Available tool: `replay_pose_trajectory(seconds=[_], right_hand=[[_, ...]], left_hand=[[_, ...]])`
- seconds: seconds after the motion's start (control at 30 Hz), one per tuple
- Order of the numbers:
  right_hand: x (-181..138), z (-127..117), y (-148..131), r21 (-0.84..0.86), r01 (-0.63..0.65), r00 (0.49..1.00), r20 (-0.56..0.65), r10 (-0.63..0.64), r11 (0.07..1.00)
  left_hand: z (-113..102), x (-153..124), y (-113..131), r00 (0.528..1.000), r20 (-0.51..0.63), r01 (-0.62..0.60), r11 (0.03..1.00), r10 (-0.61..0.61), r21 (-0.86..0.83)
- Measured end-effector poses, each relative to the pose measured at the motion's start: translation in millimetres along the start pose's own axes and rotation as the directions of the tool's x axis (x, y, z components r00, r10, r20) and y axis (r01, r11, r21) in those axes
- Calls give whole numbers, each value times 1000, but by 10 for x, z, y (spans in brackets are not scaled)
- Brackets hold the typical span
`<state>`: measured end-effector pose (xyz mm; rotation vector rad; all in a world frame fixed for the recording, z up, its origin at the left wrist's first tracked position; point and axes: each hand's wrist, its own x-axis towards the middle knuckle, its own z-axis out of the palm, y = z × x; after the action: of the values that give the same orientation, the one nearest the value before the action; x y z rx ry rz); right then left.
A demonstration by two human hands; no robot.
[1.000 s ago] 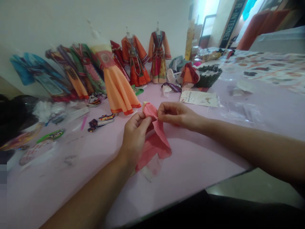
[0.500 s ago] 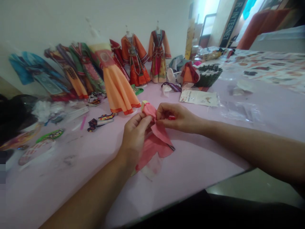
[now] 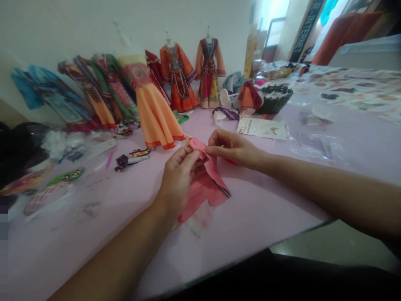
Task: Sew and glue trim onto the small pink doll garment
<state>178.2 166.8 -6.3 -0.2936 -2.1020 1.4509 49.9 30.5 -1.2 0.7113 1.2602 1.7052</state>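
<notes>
A small pink cloth garment (image 3: 200, 192), with a narrow dark patterned trim at one corner, hangs from my hands over the table. My left hand (image 3: 177, 171) is closed on its gathered upper part, thumb on top and fingers curled beneath. From the other side, my right hand (image 3: 233, 148) has thumb and forefinger pinched at the upper edge of the cloth. Its other fingers are curled. Whether a needle or another small thing is between those fingertips cannot be made out. A bit of red shows under the right hand. Pale sheer material (image 3: 200, 219) lies below the garment.
Several dressed doll-size figures stand along the wall, the orange-skirted one (image 3: 158, 113) closest to my hands. Patterned ribbon pieces (image 3: 134, 159) lie to the left. Right of centre are a printed card (image 3: 262, 128), a dark green basket (image 3: 275, 98) and clear plastic bags (image 3: 316, 146).
My right hand has risen slightly, its fingers still at the cloth's upper edge. The pink flap below it has shifted and shows more dark trim. My left hand keeps its hold.
</notes>
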Motion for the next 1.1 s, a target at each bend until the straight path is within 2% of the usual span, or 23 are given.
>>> replay_pose_trajectory(seconds=[0.4, 0.5, 0.6, 0.77, 0.87, 0.97, 1.1], right_hand=[[-3, 25, 14, -3, -25, 1000, -6, 25, 1000], [0, -6, 21, 6, -33, 997, -62, 34, 999], [6, -31, 3, 34, -24, 994, -102, 27, 999], [0, -47, -84, 131, -63, 997, -29, 67, 989], [-4, -67, -105, 215, -97, 995, 58, 86, 972], [1, -91, -88, 299, -132, 984, 154, 89, 945], [16, -122, -70, 338, -127, 979, 194, 63, 933]], left_hand=[[23, -13, 2, 1000, 18, 0, 1000, 1, -10], [21, -14, -1, 1000, 13, 4, 1000, -4, 5], [14, -17, -1, 998, 56, -14, 999, 12, 34], [-2, -38, 1, 985, 172, -48, 991, 27, 121], [3, -57, 0, 974, 224, -51, 989, 19, 139], [14, -68, 4, 967, 253, -51, 988, 13, 148], [10, -60, 7, 969, 244, -65, 986, 26, 153]])
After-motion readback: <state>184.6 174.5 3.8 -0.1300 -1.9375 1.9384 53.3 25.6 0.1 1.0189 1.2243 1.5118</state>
